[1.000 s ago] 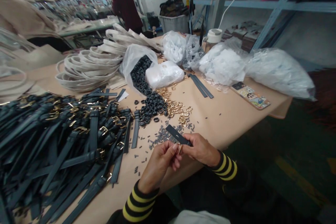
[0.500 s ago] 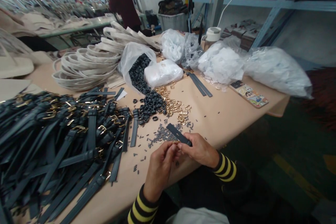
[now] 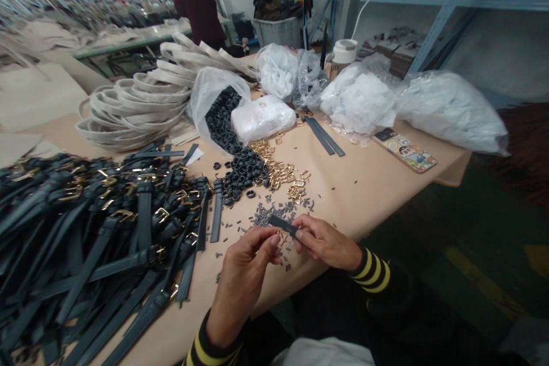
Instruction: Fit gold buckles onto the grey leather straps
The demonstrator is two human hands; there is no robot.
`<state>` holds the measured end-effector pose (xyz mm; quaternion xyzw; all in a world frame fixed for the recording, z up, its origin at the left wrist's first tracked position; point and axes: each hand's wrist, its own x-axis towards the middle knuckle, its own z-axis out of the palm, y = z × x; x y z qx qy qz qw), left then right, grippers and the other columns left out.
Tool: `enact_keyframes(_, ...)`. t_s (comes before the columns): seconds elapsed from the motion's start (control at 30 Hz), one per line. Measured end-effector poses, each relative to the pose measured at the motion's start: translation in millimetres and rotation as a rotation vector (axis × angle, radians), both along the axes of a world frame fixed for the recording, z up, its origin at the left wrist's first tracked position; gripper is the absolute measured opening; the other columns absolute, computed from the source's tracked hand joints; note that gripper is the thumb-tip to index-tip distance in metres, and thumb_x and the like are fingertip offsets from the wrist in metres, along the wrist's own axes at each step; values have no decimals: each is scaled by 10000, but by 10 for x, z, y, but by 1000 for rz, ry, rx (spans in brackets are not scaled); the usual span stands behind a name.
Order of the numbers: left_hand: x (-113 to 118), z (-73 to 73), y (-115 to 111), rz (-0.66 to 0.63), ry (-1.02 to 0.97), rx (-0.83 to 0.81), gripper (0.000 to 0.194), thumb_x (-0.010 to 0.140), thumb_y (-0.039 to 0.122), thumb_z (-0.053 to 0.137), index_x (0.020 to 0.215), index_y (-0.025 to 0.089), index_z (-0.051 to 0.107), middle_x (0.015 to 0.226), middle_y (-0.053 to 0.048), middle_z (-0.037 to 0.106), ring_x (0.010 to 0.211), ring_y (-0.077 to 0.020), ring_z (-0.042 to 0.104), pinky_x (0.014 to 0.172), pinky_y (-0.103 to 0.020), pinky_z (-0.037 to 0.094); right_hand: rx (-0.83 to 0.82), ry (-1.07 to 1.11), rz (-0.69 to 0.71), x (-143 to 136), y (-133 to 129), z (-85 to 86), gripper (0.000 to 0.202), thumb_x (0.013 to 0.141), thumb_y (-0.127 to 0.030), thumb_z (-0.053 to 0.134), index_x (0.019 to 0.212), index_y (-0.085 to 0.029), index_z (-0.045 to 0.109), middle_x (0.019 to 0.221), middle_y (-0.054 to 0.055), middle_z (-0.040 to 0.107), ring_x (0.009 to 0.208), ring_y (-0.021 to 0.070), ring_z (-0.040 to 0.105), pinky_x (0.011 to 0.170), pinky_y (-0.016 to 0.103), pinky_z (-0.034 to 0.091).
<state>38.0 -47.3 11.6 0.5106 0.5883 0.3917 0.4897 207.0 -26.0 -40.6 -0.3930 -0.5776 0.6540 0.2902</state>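
While pinched at its near end between right hand [image 3: 326, 240] and left hand [image 3: 249, 254], both closed on dark strap [image 3: 283, 225] and small gold buckle [image 3: 279, 233] just in front of loose buckle pile [image 3: 283, 174] on desk [image 3: 369, 183], judged light, flexible, best gripped by the edges.

A short, flat, dark blue-grey leather strap piece [image 3: 282, 225] is held level above the table edge. A small gold metal buckle [image 3: 281, 234] sits just beneath its middle, mostly hidden.

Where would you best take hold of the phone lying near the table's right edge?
Judging by its pose, grip the phone across its two long edges, coming down from above. It lies flat on the table, long and thin, with bare table along its near side; a white plastic bag crowds the far side.
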Motion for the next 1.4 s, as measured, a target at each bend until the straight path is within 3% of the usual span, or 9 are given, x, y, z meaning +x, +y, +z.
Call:
enact_keyframes(0.1,-16,68,9,43,-7,13,114,688,223,642,779,167,682,633,7,591,505,-98,560,496,-192,471,-111,152,134,52,-24,-10,243,849,-355,453,967,-144,472,666,-16,560,363,21,349,345,146,251)
enact_keyframes(0.2,-58,24,9,93,-36,-9,126,704,246,638,786,154,666,552,24,563,478,-80,529,487,-173,441,-174,252,195,107,-37,0,280,826,-373,496,974,-136,485,657,-19,564,346,12,345,331,140,243)
enact_keyframes(0.37,-77,-91,-10,82,-370,-166,167,691,272,663,766,126,637,561,29,534,462,-41,452,425,-134,378,-195,351,264,156,-28,-4,272,807,-360,536,954,-133,502,634,-26,571,341,9,346,323,137,231)
enact_keyframes(0.53,-59,-96,-14,115,-582,-312,175,650,243,706,718,109,616,619,22,522,487,-23,429,389,-99,352,-226,376,320,180,-20,-41,281,798,-362,555,952,-128,530,612,-33,567,341,7,338,318,137,220)
enact_keyframes(0.73,-65,-118,-29,119,-640,-361,174,648,218,713,723,102,607,617,27,503,485,-12,418,373,-74,355,-227,386,331,211,-20,-37,268,799,-350,555,942,-125,534,604,-32,566,337,10,330,313,141,214)
enact_keyframes(0.97,20,-134,-86,73,-779,-532,243,587,221,758,711,121,575,543,48,482,429,8,395,381,-55,348,-195,356,357,195,-4,-50,304,793,-385,546,943,-123,520,617,-28,564,349,15,337,322,142,227)
enact_keyframes(1.07,111,-198,-125,51,-768,-499,245,597,243,750,701,119,566,509,46,491,419,-1,398,379,-67,335,-138,297,286,111,-35,11,221,815,-346,514,882,-138,486,628,-30,554,366,14,346,338,132,254)
enact_keyframes(1.23,208,-311,-151,47,-700,-371,181,714,268,649,710,121,544,529,24,529,439,-27,424,402,-102,332,89,48,-16,-49,-151,145,86,822,-184,471,876,-189,405,632,-42,567,389,31,407,383,130,326)
enact_keyframes(1.4,195,-351,-162,94,-631,-274,159,723,248,635,794,154,528,571,49,522,449,-38,438,430,-132,349,305,-62,-32,-85,-209,168,129,839,-172,446,962,-194,479,707,-20,601,428,49,489,456,162,416)
